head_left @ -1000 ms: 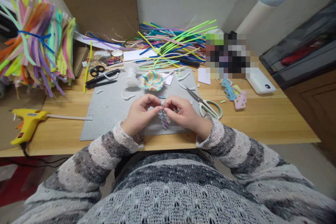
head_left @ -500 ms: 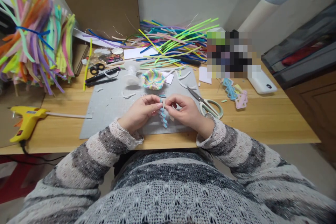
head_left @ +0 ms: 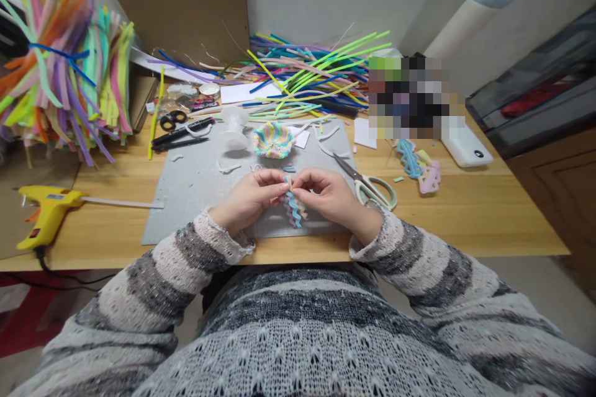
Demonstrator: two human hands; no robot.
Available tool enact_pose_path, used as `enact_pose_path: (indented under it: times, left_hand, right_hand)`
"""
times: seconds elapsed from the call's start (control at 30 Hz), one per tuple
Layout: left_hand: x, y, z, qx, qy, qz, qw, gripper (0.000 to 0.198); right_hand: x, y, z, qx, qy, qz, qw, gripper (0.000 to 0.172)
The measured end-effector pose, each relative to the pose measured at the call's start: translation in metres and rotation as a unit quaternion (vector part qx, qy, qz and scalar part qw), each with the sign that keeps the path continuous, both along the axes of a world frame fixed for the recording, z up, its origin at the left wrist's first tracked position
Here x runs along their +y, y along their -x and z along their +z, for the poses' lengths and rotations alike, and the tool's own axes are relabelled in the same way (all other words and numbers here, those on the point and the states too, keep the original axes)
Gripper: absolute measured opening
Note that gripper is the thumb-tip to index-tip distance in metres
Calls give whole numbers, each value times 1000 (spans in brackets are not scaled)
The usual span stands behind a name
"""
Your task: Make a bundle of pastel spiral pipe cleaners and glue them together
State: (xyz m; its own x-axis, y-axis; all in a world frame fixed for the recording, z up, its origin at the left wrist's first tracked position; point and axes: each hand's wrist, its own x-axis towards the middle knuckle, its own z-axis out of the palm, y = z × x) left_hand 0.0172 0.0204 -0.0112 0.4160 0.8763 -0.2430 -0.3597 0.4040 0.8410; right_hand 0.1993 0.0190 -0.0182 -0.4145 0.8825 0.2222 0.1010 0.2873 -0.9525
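Wooden table (head_left: 488, 223): back edge jammed with a loose pipe-cleaner pile (head_left: 307, 71), tied bundle (head_left: 65, 74) overhanging the left end, bare wood front-right past the scissors (head_left: 372, 189) and between the grey mat (head_left: 186, 198) and the glue gun (head_left: 46, 211). Mat's near edge runs just short of the table's front edge, wrists sitting right over both, pastel rosette (head_left: 272, 139) at its far side. Left hand (head_left: 246, 198) and right hand (head_left: 333, 197) meet mid-mat, fingers narrow — each pinching the top of the wavy strip (head_left: 294, 212), which hangs down between them.
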Motion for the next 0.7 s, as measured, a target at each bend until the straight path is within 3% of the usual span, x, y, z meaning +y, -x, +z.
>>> enact_pose_path:
  times: [0.57, 0.7]
  left_hand:
    - [0, 3, 1, 30, -14, -23, 999, 26]
    - [-1, 3, 2, 48, -35, -5, 998, 25]
  right_hand:
    - [1, 1, -3, 68, 101, 65, 990, 14]
    - [0, -1, 0, 26, 13, 38, 999, 13]
